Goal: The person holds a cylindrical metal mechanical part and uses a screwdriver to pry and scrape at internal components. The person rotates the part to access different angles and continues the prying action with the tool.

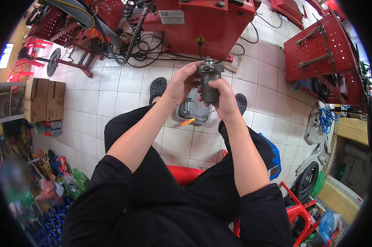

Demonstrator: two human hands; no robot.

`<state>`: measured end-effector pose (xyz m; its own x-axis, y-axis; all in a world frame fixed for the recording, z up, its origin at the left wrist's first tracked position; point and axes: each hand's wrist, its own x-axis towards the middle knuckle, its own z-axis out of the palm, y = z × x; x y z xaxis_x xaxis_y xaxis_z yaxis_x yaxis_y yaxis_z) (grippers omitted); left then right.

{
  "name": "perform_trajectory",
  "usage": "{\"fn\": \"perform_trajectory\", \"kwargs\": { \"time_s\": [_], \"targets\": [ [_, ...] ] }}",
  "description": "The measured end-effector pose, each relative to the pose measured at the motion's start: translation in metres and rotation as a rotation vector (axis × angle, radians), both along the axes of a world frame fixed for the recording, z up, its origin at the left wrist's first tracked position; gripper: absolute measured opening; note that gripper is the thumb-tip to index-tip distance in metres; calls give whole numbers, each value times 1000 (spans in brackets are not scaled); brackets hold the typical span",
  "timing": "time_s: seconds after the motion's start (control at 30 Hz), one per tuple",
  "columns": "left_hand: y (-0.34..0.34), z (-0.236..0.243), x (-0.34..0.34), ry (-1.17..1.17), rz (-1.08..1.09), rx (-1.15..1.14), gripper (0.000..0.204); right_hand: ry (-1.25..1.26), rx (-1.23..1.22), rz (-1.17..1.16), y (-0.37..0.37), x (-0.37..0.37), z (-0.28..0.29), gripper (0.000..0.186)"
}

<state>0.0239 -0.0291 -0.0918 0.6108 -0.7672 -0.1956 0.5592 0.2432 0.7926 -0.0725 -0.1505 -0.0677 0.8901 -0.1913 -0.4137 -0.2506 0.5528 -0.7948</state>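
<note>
The head view showed a dark metal cylinder (210, 94) above a tray (204, 120), long axis near-to-far, the right hand (226, 99) clasping its body, the left hand (180, 85) half-curled at its far-left end, grip unclear.

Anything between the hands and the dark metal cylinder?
Nothing visible. The right hand is directly on the dark metal cylinder, thumb across its side; the left hand is at its upper left. The tray and yellow-handled screwdriver are below, not between.
</note>
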Motion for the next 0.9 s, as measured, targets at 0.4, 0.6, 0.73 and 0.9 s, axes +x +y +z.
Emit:
{"fn": "perform_trajectory", "kwargs": {
  "time_s": [0.4, 0.6, 0.73, 0.9],
  "targets": [
    [-2, 3, -3, 45, 5, -59, 48, -23, 14, 37, 1, -1, 1, 36],
    [4, -3, 0, 253, -142, -124, 58, -76, 204, 113, 3, -4, -1, 44],
    [3, -11, 1, 379, -149, -154, 64, -143, 358, 187, 6, -6, -1, 52],
    [3, -12, 4, 353, -226, -85, 63, -244, 473, 262, 2, -8, -6, 51]
  ]
}}
